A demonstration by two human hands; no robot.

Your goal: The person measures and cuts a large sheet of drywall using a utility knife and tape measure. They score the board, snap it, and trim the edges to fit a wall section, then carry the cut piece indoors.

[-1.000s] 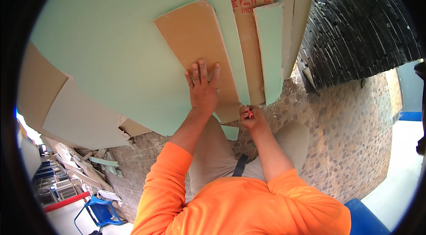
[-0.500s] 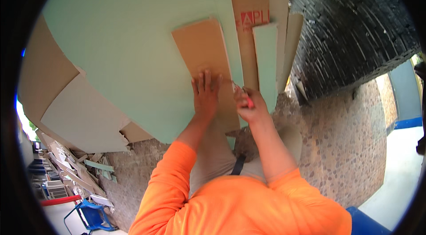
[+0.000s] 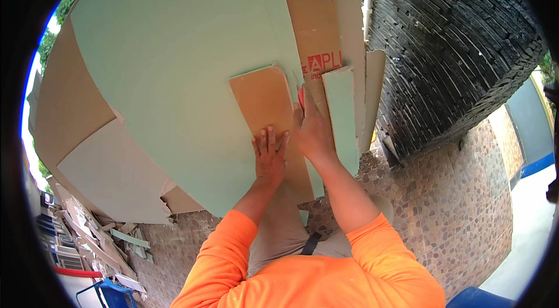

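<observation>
My left hand [image 3: 270, 156] lies flat with spread fingers on a brown-faced strip of drywall [image 3: 262, 98]. The strip rests on a large light green drywall sheet [image 3: 174, 75]. In my right hand [image 3: 313, 136] is a red-handled utility knife [image 3: 301, 97], its thin blade pointing away from me. The knife is just right of the strip, near its far end and over the narrow green margin of the sheet. Whether the blade tip touches the sheet is too small to tell.
Brown board with red print [image 3: 317, 17] and a narrow green offcut [image 3: 340, 116] lie to the right. Beyond rises a dark stacked-stone wall [image 3: 448, 57]. Drywall scraps [image 3: 93, 232] and a blue chair [image 3: 113, 293] are at lower left, on patterned floor tiles [image 3: 431, 203].
My right hand has moved the knife away from me along the strip's right edge, toward its far end. My left hand stays pressed on the strip. The whole view has shifted.
</observation>
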